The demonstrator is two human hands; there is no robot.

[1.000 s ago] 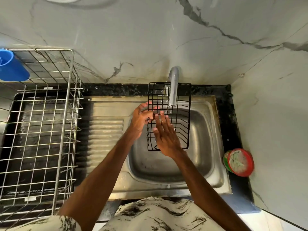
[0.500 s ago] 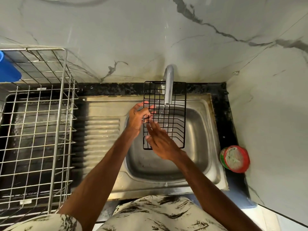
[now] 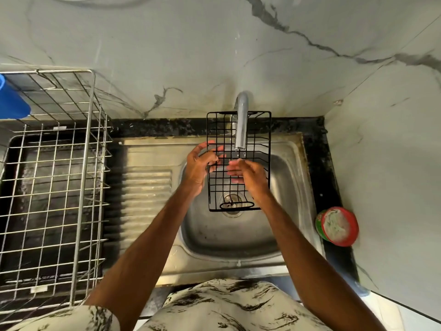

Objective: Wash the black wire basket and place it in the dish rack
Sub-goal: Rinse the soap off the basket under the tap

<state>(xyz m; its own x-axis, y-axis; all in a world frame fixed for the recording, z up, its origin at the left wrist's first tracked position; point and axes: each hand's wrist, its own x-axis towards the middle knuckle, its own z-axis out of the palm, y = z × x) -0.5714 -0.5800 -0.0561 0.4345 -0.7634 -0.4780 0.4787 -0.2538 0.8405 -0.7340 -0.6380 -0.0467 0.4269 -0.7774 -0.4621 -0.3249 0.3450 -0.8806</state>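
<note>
Black wire basket (image 3: 219, 187) under tap (image 3: 241, 123): left hand (image 3: 199, 167) fingers curled round edge; right hand (image 3: 250, 176) fingers straight on mesh.

Steel sink (image 3: 226, 237) under a chrome tap (image 3: 241, 125), red-rimmed tub (image 3: 338, 226) right, blue cup (image 3: 12, 101) far left

There's the black wire basket (image 3: 223, 187), grid-patterned, over a steel-grey sink (image 3: 238, 235). On the left, a silvery dish rack (image 3: 55, 187) and a blue cup (image 3: 12, 99). The pale marble wall (image 3: 191, 56) has dark grey veins, and the counter (image 3: 319, 163) is speckled black. Right, a red-and-green tub (image 3: 338, 226). Near, a cream shirt (image 3: 226, 306) with black streaks.
</note>
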